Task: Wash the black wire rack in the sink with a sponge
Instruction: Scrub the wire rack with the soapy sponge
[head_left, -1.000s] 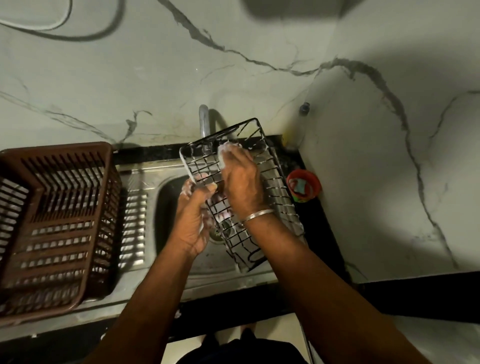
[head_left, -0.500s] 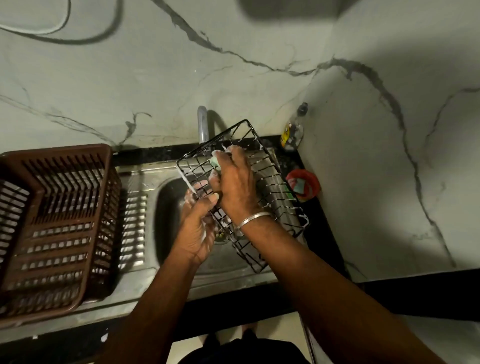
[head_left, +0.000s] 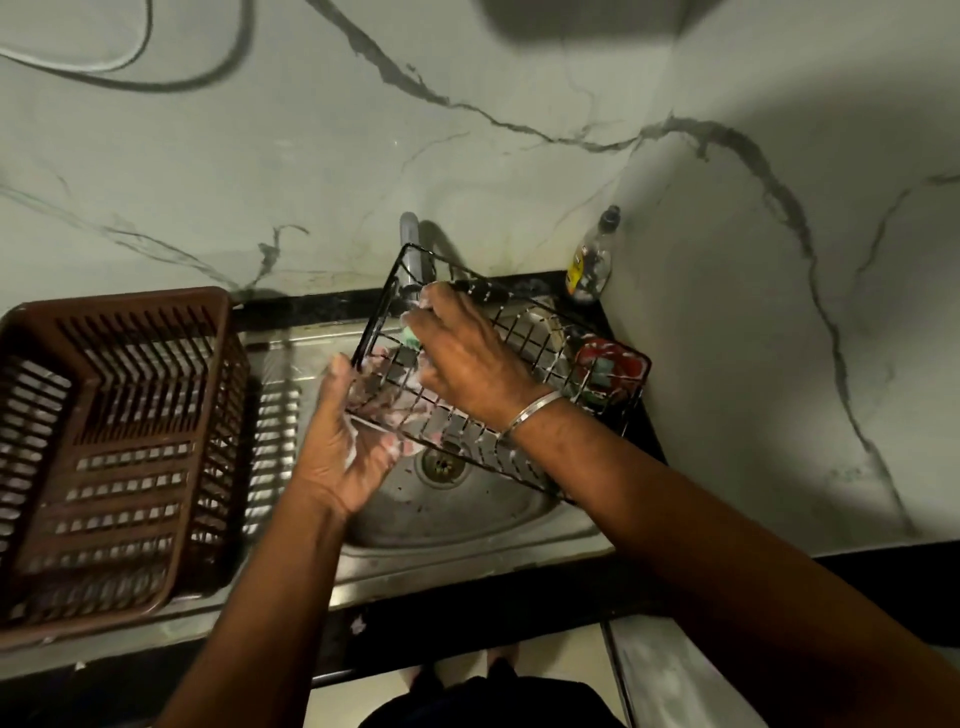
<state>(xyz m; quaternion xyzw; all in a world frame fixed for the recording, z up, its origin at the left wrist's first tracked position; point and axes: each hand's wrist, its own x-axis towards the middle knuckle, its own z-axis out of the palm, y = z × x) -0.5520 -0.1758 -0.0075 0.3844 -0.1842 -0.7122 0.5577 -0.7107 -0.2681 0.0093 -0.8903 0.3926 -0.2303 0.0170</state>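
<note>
Now the black wire rack (head_left: 540, 358) lies flatter, swung right over the sink (head_left: 467, 525).

Head view, steeply downward (close)

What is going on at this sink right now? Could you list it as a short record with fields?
place: steel sink under a grey tap
item washed: black wire rack, held tilted over the sink
left hand: grips the rack's left edge
right hand: presses a green sponge on the rack's wires
suds: white foam on rack and fingers
left of the sink: brown plastic basket
back corner: clear bottle
</note>
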